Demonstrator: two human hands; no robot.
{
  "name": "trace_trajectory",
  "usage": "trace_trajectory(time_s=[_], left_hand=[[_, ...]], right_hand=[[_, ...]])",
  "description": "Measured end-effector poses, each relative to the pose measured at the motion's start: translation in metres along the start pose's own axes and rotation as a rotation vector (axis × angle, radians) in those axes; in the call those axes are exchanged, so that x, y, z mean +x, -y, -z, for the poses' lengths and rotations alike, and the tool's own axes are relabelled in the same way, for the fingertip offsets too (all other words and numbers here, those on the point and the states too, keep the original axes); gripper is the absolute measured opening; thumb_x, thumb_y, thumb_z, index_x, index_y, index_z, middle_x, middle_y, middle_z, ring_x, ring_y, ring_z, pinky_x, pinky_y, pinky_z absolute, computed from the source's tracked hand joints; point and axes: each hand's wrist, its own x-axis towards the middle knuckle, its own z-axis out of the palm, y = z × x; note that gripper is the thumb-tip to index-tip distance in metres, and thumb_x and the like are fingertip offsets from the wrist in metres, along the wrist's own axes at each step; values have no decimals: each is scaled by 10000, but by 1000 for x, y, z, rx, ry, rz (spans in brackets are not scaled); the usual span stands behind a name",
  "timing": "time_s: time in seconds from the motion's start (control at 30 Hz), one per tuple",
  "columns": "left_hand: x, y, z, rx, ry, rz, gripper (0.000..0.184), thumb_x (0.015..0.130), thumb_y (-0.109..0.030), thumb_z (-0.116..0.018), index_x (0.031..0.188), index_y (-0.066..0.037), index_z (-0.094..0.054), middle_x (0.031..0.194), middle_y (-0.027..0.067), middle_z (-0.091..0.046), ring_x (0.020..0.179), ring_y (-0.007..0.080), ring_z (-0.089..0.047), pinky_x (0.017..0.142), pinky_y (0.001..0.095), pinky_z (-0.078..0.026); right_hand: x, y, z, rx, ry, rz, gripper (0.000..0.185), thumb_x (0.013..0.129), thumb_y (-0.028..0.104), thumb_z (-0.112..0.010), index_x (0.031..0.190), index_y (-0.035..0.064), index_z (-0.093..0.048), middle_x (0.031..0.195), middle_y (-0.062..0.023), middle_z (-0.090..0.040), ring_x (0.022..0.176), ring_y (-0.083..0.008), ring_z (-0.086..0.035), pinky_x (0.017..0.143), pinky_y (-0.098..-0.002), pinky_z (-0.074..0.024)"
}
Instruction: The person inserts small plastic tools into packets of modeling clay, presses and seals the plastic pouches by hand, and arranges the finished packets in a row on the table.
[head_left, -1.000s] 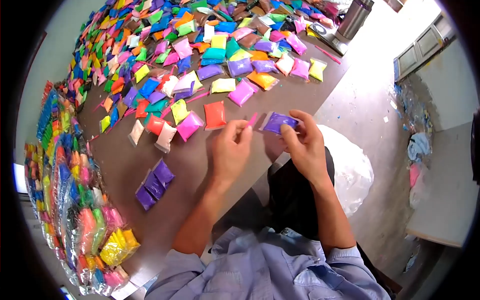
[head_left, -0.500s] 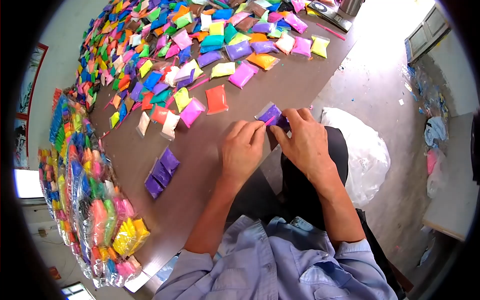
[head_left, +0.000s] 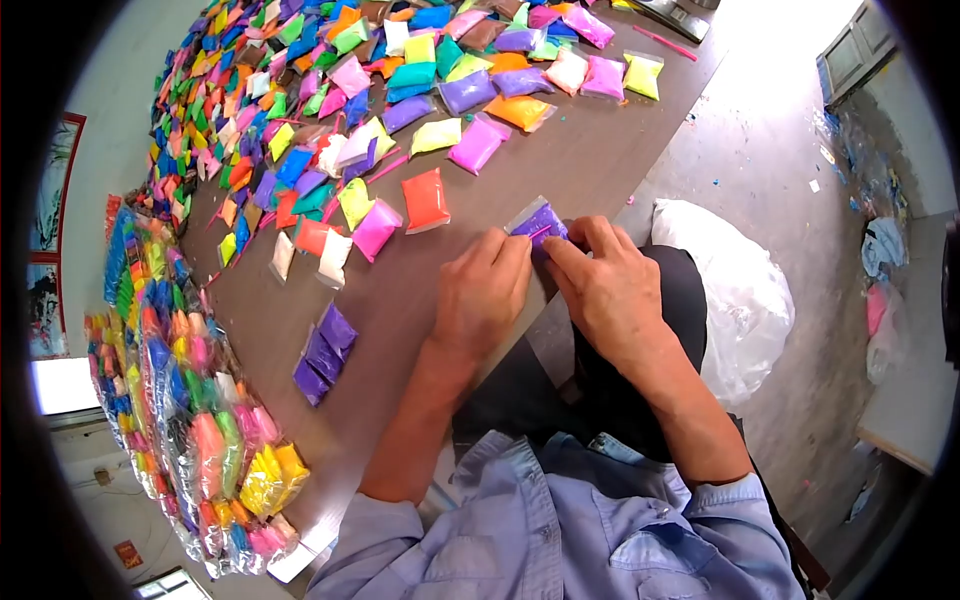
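At the table's near edge, my right hand pinches a small clear bag of purple clay-like material by its near corner. A thin pink stick lies across the face of that bag. My left hand is at the bag's left side, thumb and fingers pinched together at the stick's left end. Its fingertips hide exactly how the stick is gripped. Left of my hands, a joined strip of purple packets rests on the table. A red packet lies just beyond my left hand.
Heaped colourful packets cover the far side of the brown table. Bulky clear bags of packets line the left edge. A white plastic bag sits on the floor by my right leg. Another pink stick lies at the far right.
The view has shifted slightly. More of the purple bag's face shows now, and the pink stick lies at a different slant across it. Both hands remain at the bag.
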Motion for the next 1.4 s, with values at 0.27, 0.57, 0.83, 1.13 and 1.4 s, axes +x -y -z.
trace_trajectory(time_s=[0.27,0.57,0.83,1.13,1.4], left_hand=[[12,5,3,173,43,-37,93,948,-69,-723,948,-65,-630,867,107,-586,750,319,-673,607,446,-523],[10,11,-1,77,-111,65,78,953,-73,-745,961,-62,-668,865,107,-634,716,335,-677,611,434,-534],[10,-11,1,-92,-59,212,41,944,-89,-751,952,-79,-712,866,114,-672,731,349,-689,625,441,-539],[7,-20,0,-107,-65,229,56,933,-34,-761,981,-22,-736,849,112,-681,677,241,-656,621,367,-514],[20,-1,-4,32,-14,178,144,953,-135,-727,857,-83,-634,836,115,-650,689,372,-666,609,471,-520]], right_hand=[[0,3,-1,12,-52,-10,129,909,149,-716,1036,127,-721,1064,-100,-636,974,-298,-675,729,-418,-581],[1,4,1,62,-87,-13,172,935,171,-771,1094,106,-768,1086,-75,-660,952,-274,-703,740,-409,-575],[15,-4,9,236,67,-209,270,919,185,-790,1157,69,-737,1064,-137,-684,901,-382,-718,752,-467,-574],[40,-31,22,123,273,-56,364,859,357,-830,1094,89,-760,960,-160,-743,914,-389,-733,770,-502,-571],[40,-31,19,156,290,-89,391,834,391,-851,1074,94,-767,919,-158,-773,913,-372,-751,770,-491,-569]])
